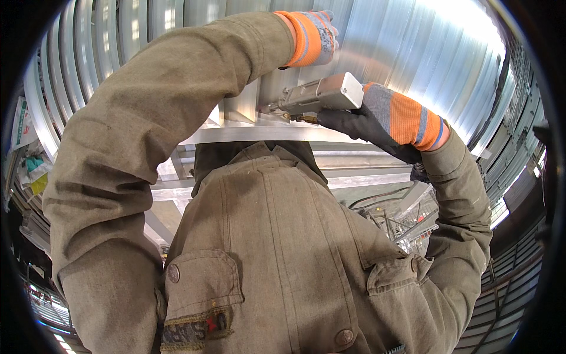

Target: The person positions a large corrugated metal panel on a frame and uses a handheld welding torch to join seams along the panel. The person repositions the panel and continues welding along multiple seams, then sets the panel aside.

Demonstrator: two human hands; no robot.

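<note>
My right hand (395,118), in an orange, grey and black work glove, is closed around a boxy silver hand tool (318,95). The tool's narrow front end points left, close to the near edge of the ribbed metal panel (401,53). A small brass-coloured part shows beneath it. Farther off, my left hand (311,39) is over the same panel in a matching glove. Its fingers look short and curled; whatever lies under them is hidden. A pale metal rail (265,134) runs along the panel's near edge, just in front of my jacket.
More upright metal ribs (76,59) curve away at the left. Below the rail, metal framing (371,172) and dark cables (380,197) show beside my body. Bags and loose items (32,162) lie at the far left. A dark slatted surface (519,265) is at the lower right.
</note>
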